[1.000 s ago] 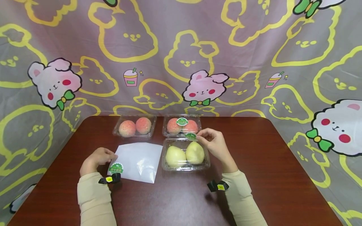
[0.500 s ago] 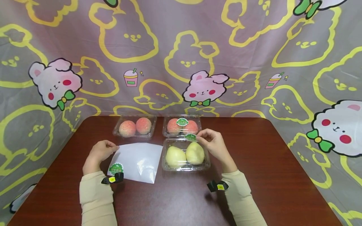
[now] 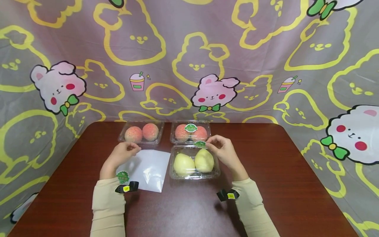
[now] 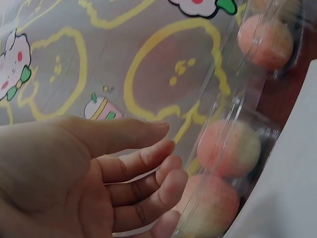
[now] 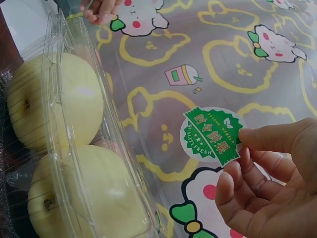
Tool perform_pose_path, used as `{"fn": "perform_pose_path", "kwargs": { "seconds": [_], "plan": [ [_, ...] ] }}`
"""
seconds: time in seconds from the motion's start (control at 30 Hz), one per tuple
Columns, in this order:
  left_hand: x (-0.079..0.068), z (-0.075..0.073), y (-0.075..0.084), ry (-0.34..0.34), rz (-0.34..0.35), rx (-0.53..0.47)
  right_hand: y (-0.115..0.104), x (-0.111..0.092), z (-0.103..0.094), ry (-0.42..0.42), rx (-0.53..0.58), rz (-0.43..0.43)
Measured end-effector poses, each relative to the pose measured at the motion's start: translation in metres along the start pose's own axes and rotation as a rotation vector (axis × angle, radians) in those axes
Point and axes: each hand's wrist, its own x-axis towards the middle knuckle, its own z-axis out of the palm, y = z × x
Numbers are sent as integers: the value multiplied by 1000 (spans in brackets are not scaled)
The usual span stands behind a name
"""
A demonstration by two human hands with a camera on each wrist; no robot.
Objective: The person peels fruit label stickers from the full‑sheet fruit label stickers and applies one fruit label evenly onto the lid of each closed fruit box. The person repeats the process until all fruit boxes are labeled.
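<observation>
My right hand (image 3: 223, 151) pinches the edge of a round green-and-white sticker (image 5: 212, 135) between thumb and forefinger. The sticker is raised above a lidded clear plastic box (image 3: 195, 176) that holds two pale yellow, pear-like fruits (image 5: 74, 94). Over the back left of a white sheet (image 3: 155, 172) hovers my left hand (image 3: 122, 154), its fingers loosely bent and holding nothing. Thumb and forefinger of the left hand (image 4: 143, 178) come near each other in the left wrist view. Another green sticker (image 3: 122, 177) lies at the sheet's left, beside my left wrist.
Two clear boxes stand at the back of the brown table (image 3: 281, 171). The left box (image 3: 157, 140) holds two peaches (image 3: 133, 134). The right box (image 3: 174, 140), also with two peaches, bears a green sticker (image 3: 190, 128) on its lid. A patterned curtain (image 3: 254, 49) hangs behind.
My left hand has let go of the sheet's left edge, moving up and right until it hangs over the sheet. The right hand stays in place with its sticker.
</observation>
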Motion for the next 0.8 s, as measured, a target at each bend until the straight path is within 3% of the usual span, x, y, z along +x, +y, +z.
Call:
{"fn": "perform_pose_path", "kwargs": {
  "seconds": [0.17,0.37,0.63,0.8],
  "plan": [
    [3,8,9,6,82,-9,0,0,1,-3,3,3],
    [6,16,19,-6,130,-34,-1,0,2,-11,10,19],
    [9,29,34,33,243,-61,1,0,4,-24,15,12],
    [8,38,47,27,258,-50,0,-1,4,-32,7,-3]
  ]
}}
